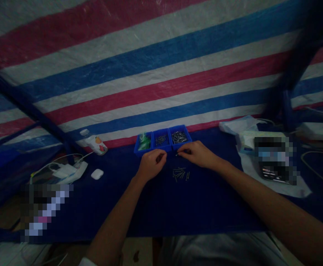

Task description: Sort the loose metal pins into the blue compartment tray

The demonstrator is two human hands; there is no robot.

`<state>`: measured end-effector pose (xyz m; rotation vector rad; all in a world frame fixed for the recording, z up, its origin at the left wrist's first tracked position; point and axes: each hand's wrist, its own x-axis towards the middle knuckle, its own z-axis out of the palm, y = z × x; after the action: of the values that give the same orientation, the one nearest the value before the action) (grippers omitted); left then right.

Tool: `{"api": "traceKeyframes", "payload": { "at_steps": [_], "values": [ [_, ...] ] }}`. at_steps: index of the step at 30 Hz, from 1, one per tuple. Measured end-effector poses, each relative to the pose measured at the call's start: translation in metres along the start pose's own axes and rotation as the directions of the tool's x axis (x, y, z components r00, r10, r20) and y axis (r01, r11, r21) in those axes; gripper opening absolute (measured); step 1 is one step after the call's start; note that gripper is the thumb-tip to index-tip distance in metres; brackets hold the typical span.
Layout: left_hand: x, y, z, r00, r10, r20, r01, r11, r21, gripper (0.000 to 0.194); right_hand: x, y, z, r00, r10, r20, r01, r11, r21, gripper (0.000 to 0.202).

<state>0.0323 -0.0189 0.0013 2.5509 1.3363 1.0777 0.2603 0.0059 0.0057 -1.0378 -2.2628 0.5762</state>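
Observation:
Three joined blue bins stand at the back of the dark blue table. The left bin [136,147] holds something green, the middle bin [161,147] some thin metal pieces, and the right bin [189,137] many screw-like pieces. Just in front of the left and middle bins is my left hand [151,162], its fingers curled into a pinch; anything between them is too small to name. My right hand [196,153] pinches a small dark piece by the right bin's front edge. A loose pile of thin metal screws [180,173] lies on the table below my hands.
At the left are a bottle [97,145], a white earphone case [97,174] and a power strip [78,173] with cables. A tissue pack [246,142] and a phone [274,173] lie at the right. A striped sheet [150,88] hangs behind.

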Motion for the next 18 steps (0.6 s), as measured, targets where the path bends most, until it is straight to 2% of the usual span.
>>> {"api": "traceKeyframes", "payload": {
  "at_steps": [5,7,11,18],
  "values": [
    [0.000,-0.001,0.000,1.000,0.004,-0.017,-0.004,1.000,-0.006,0.014,0.003,0.000,0.006,0.987,0.151,-0.060,-0.145,0.986,0.082,0.036],
    [0.001,-0.003,0.000,1.000,-0.001,-0.024,0.001,1.000,0.002,0.015,0.006,0.004,0.012,0.971,0.238,-0.017,-0.231,0.956,0.180,0.038],
    [0.001,-0.007,0.000,0.999,-0.028,-0.042,0.029,1.000,0.011,0.015,0.015,0.010,0.025,0.910,0.410,0.065,-0.402,0.831,0.384,0.039],
    [0.000,-0.013,0.000,0.995,-0.040,-0.089,0.042,0.999,0.013,0.015,0.032,0.001,0.040,0.871,0.486,0.066,-0.419,0.666,0.617,0.037]
  ]
}}
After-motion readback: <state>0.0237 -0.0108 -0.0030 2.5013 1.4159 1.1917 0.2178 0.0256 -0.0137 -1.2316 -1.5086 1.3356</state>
